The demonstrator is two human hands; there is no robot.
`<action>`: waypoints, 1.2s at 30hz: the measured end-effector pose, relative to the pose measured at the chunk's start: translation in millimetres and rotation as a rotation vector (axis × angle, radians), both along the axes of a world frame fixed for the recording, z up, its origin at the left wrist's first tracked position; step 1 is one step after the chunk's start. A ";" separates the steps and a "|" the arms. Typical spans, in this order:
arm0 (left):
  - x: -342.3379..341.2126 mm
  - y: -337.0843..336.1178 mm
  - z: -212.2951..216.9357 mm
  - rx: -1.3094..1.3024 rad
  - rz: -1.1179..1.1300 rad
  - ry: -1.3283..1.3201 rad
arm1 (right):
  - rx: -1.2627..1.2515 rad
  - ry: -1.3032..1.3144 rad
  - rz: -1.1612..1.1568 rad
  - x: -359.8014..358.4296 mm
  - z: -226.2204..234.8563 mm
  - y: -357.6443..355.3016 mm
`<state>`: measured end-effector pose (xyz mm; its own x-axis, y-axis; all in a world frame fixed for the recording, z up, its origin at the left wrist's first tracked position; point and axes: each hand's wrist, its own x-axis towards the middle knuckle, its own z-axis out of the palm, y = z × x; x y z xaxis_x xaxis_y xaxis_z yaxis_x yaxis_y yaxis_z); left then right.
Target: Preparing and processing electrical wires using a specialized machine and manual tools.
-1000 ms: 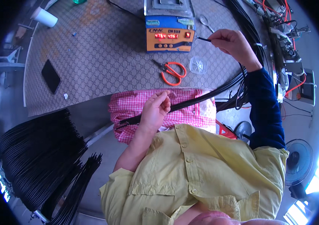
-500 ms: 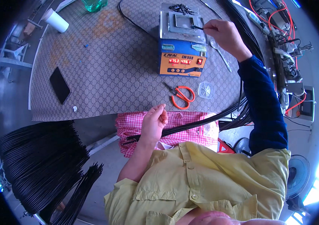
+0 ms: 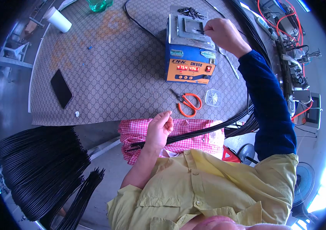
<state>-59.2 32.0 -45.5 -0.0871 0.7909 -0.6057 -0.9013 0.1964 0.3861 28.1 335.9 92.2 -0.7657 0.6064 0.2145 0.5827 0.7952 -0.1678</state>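
Note:
My right hand [image 3: 226, 35] is closed at the right rim of a solder pot [image 3: 189, 71], a blue and orange box with a lit red display. Its fingers pinch a thin black cable [image 3: 200, 30], whose tip reaches into the square metal basin [image 3: 194, 26] on top; most of the cable is hidden by the hand. Over my lap, just off the table's front edge, my left hand [image 3: 159, 128] is curled, thumb against forefinger, with nothing seen in it. Several black cables [image 3: 193, 135] lie across the pink checked cloth [image 3: 209, 143] beside it.
Orange-handled scissors [image 3: 189, 105] and a clear plastic dish [image 3: 213, 97] lie before the pot. A spoon [image 3: 230, 63] rests to its right. The patterned table [image 3: 113, 84] also bears a phone [image 3: 61, 89] and a white cup [image 3: 57, 20]. Bundled black cables [image 3: 40, 165] hang at the left.
My right hand has moved left toward the basin, bringing the cable tip farther over it. My left hand stays curled in nearly the same place. The whole view has shifted slightly.

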 end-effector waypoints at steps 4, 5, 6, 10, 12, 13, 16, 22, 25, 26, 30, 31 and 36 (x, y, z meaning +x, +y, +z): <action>-0.2 -1.3 -3.1 0.007 0.000 -0.007 | -0.037 0.010 -0.052 -4.1 -4.4 1.2; -0.3 -1.3 -2.9 0.006 0.000 -0.009 | -0.034 0.005 -0.052 -4.4 -5.0 1.7; -0.3 -1.1 -2.4 0.007 -0.001 -0.013 | -0.030 -0.002 -0.052 -4.6 -4.9 2.1; -0.7 -1.7 -3.7 0.019 -0.004 -0.025 | -0.021 0.013 -0.030 -5.0 -3.9 3.0; -0.7 -1.8 -5.1 0.024 -0.006 -0.026 | -0.043 -0.003 -0.038 -5.1 -1.6 3.0; -0.7 -1.7 -5.3 0.028 -0.006 -0.026 | -0.054 -0.012 -0.043 -5.1 -0.4 3.4; -0.3 -1.8 -3.0 0.021 0.000 -0.027 | -0.072 -0.002 -0.034 -3.3 -1.8 7.0; -0.6 -2.2 -2.3 0.015 -0.001 -0.025 | -0.080 0.023 -0.030 1.5 -1.1 12.7; -0.5 -1.5 1.1 0.029 0.002 -0.017 | -0.098 0.028 -0.053 1.6 0.1 11.1; -0.4 -1.2 2.2 0.025 0.005 -0.015 | -0.090 0.013 -0.044 1.3 0.4 10.6; -0.3 -0.6 2.6 0.008 0.006 -0.019 | -0.059 -0.011 -0.013 1.2 -0.5 10.4; -0.3 -0.8 2.1 0.005 0.007 -0.022 | -0.053 -0.008 -0.004 0.8 -1.5 10.7; -0.7 -0.8 2.1 0.026 0.003 -0.028 | -0.078 -0.015 -0.027 -0.6 3.0 8.0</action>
<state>-59.9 31.2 -43.4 -0.0730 0.8062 -0.5872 -0.9123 0.1838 0.3658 27.6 344.0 95.1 -0.7517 0.6411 0.1544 0.6066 0.7641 -0.2197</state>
